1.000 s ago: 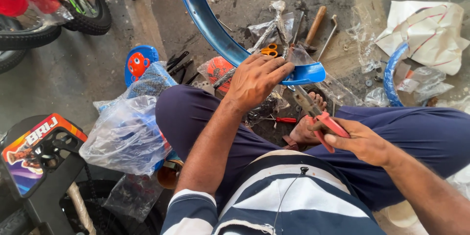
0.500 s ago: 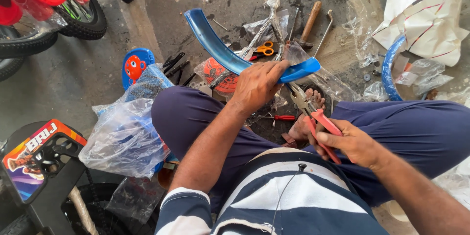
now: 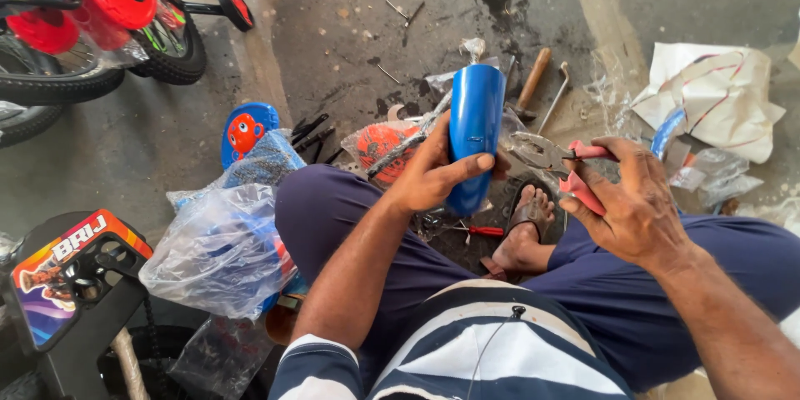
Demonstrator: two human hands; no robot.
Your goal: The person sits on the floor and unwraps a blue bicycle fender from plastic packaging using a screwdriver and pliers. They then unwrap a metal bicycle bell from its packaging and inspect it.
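Hands meet over the person's crossed legs: the left hand (image 3: 433, 173) wraps around a curved, glossy blue plastic mudguard (image 3: 474, 135), fingers behind it and thumb pressed across its front, holding it upright and end-on to the camera above the lap. The right hand (image 3: 635, 200) is closed around the red-pink grips of a pair of metal pliers (image 3: 552, 158), whose nose points left and sits just beside the mudguard's right edge; whether the tip touches it cannot be told. A sandalled foot (image 3: 528, 233) rests on the stained concrete floor (image 3: 350, 33) below the mudguard, with a small red-handled screwdriver (image 3: 477, 231) beside it. A wooden-handled hammer (image 3: 530, 83) lies on the floor behind. A clear plastic bag (image 3: 218, 250) holding blue parts sits by the left knee, and a red children's bicycle (image 3: 108, 8) stands at the upper left
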